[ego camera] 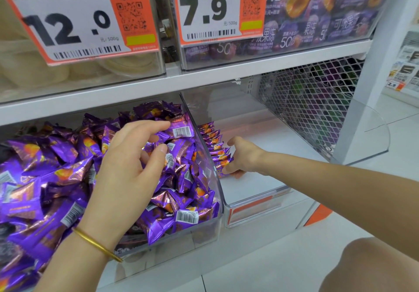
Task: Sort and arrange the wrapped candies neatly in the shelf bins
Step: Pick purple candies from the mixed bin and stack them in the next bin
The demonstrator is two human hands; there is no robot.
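Seemingly mid-sort: left hand [127,167] curled over loose purple candies [56,167] heaped in left bin [221,214], grip unclear. Right hand [244,157] gripped upright candy row [215,146], prob. steadying it vs right bin [260,201] wall.

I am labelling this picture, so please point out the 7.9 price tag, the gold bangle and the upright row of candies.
7.9 price tag [216,8]: head view, the digit 9.
gold bangle [97,244]: head view, mid band.
row of candies [217,147]: head view, a middle wrapper.
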